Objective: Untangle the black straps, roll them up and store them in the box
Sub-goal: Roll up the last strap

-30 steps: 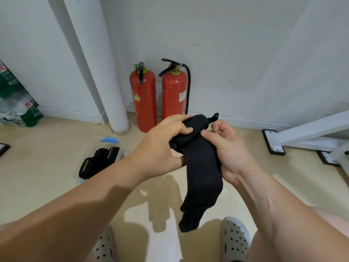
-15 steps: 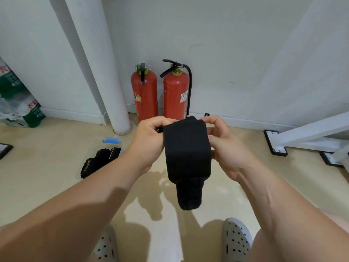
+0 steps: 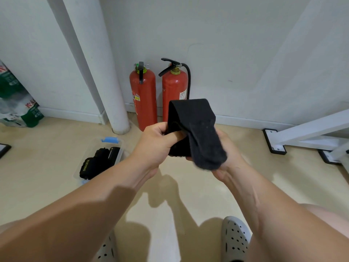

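I hold a wide black strap (image 3: 196, 129) in the air in front of me, folded over at the top, its loose end draped toward me. My left hand (image 3: 156, 144) grips the rolled part from the left, thumb pressed on it. My right hand (image 3: 226, 163) is under the strap on the right; the draped end hides most of its fingers. On the floor to the left stands a clear plastic box (image 3: 118, 146) with a blue latch. Rolled black straps (image 3: 100, 162) lie inside it.
Two red fire extinguishers (image 3: 143, 99) stand against the wall behind my hands. A white pipe (image 3: 107, 72) rises to their left, and green-white bags (image 3: 17, 104) lean at far left. A white metal frame (image 3: 302, 133) with black feet lies right. My grey clogs (image 3: 235, 239) are below.
The strap hung down lengthwise a second ago, then was spread flat between both hands. Now its free end is flipped up over the roll and falls toward me.
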